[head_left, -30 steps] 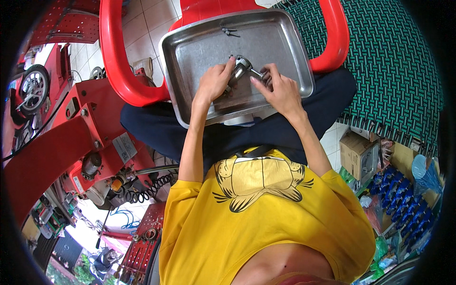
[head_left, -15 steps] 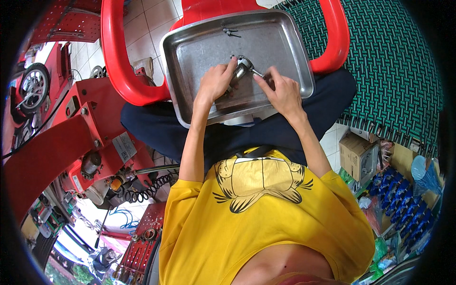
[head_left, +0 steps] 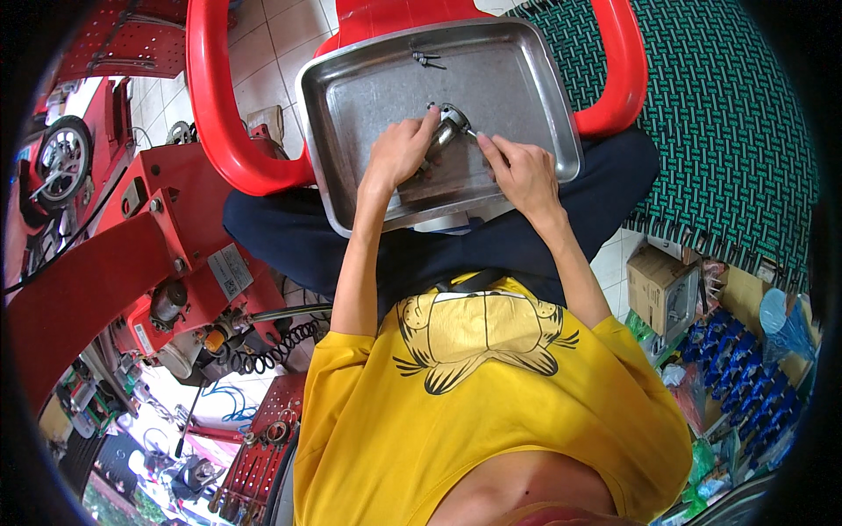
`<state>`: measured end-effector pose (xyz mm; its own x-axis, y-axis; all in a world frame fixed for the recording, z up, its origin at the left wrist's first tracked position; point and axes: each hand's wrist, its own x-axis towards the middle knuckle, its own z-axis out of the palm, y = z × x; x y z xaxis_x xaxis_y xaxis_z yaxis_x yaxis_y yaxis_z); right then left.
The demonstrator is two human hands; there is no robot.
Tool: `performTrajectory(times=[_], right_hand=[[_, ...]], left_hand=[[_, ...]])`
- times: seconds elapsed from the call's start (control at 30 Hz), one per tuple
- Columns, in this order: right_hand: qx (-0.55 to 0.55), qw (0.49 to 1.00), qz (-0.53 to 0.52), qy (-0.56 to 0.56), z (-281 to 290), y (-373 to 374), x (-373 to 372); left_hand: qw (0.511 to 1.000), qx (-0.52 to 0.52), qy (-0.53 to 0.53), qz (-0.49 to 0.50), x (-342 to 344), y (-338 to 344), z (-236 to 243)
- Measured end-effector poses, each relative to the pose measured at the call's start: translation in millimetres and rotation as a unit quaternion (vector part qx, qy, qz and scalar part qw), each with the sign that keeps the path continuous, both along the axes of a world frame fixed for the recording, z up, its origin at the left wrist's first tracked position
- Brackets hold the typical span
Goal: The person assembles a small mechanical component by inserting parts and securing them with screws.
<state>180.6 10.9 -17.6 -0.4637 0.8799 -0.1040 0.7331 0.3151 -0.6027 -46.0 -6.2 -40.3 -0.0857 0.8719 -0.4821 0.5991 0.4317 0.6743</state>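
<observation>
As left hand grips metal part, right hand pinching rod, tray beneath

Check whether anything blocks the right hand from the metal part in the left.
Nothing visible does: only the slim shiny piece in the right hand reaches toward the metal part; small dark pieces lie farther up the tray.

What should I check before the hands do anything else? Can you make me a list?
1. Left hand holding the dark-and-silver metal part: ok.
2. Right hand holding the thin shiny rod: ok.
3. Rod's tip seated properly: cannot tell, too small.
4. Small loose metal pieces inside the tray, apart from both hands: ok.
5. Gloves on: not ok, hands are bare.
</observation>
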Motion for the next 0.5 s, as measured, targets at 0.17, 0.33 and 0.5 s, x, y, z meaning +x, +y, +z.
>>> performTrajectory(times=[0.17,0.33,0.5], right_hand=[[0.035,0.995,-0.033,0.088,1,-3,-3],[0.039,0.998,-0.009,0.044,3,-2,-3],[0.033,0.999,-0.003,0.037,5,-2,-3]], left_hand=[[1.000,-0.011,0.000,-0.003,0,1,5],[1.000,0.019,0.001,-0.001,0,-2,0],[1.000,0.016,0.003,-0.006,-1,-1,0]])
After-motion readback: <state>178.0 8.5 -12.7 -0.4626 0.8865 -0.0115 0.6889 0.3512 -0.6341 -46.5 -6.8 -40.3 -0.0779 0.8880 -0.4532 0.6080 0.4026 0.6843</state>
